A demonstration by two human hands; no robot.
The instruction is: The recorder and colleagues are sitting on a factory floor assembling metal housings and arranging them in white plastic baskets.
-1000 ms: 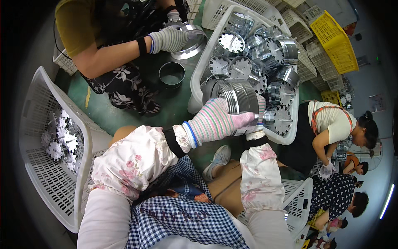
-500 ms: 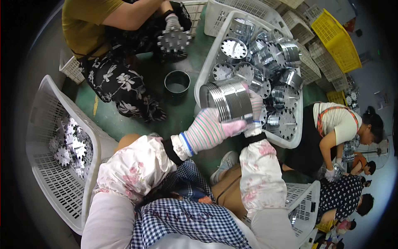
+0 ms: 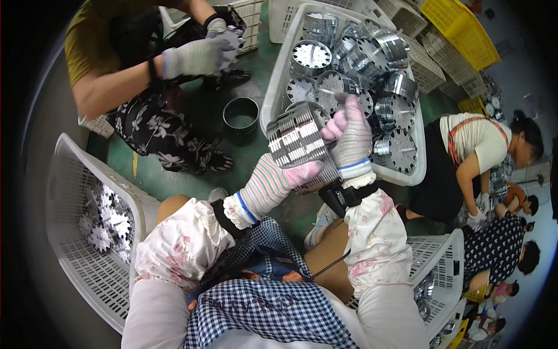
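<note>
A shiny ribbed metal cylinder (image 3: 295, 138), with a toothed-looking side, lies tilted in front of me. My left hand (image 3: 270, 183) is closed on its near side, thumb across the ribs; the other fingers are hidden beneath. At its right end is my right hand (image 3: 352, 139), fingers pointing up and partly spread; whether the palm touches the metal I cannot tell. Both hands wear striped pink and white gloves. Just beyond stands a white crate (image 3: 273, 87) filled with metal cylinders (image 3: 313, 55), many with notched end plates and a central rod.
To my left, a white basket (image 3: 87, 168) holds toothed metal discs (image 3: 110, 224). An open metal ring or can (image 3: 240, 114) stands on the green floor. A gloved co-worker (image 3: 192, 61) sits at the far left; another person (image 3: 471, 145) bends over at the right. Yellow crates (image 3: 462, 32) stand behind.
My right hand has come off the cylinder's far side, its fingers now raised. The cylinder has turned and shifted slightly left. The seated co-worker has brought both hands to a toothed part.
</note>
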